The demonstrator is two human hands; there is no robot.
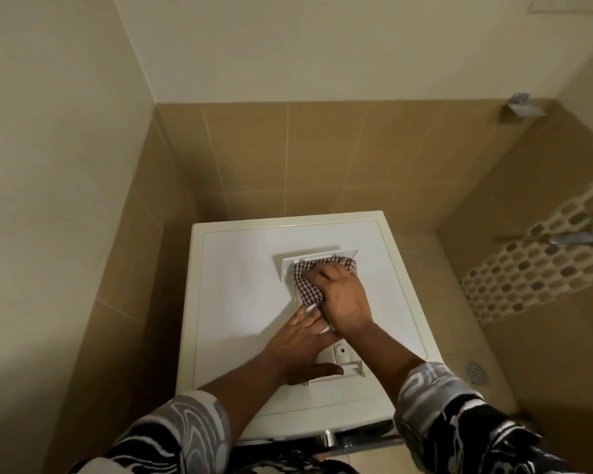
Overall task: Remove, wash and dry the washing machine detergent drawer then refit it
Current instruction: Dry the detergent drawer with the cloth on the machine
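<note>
On top of the washing machine (240, 302), tucked into a tiled corner, lies the white plastic detergent drawer (322, 265), running from the middle of the lid toward the front edge. Plenty of bare smooth lid on the left of it and behind, less on the right. The right hand (343, 295) presses a crumpled checked cloth (305, 285) into the drawer's far end, fingers curled down over the fabric, gripping it. The left hand (302, 350) lies flat with fingers spread loose, steadying the near part of the drawer, thumb stretched along its side, not clenched on anything. Both patterned sleeves (192, 425) are pushed up the forearms. Glossy tan wall tiles (271, 159) hug the machine's back and left side closely; to the right the floor opens out, with a round metal floor drain (476, 372) and a mosaic strip (541, 258) on the side wall.
</note>
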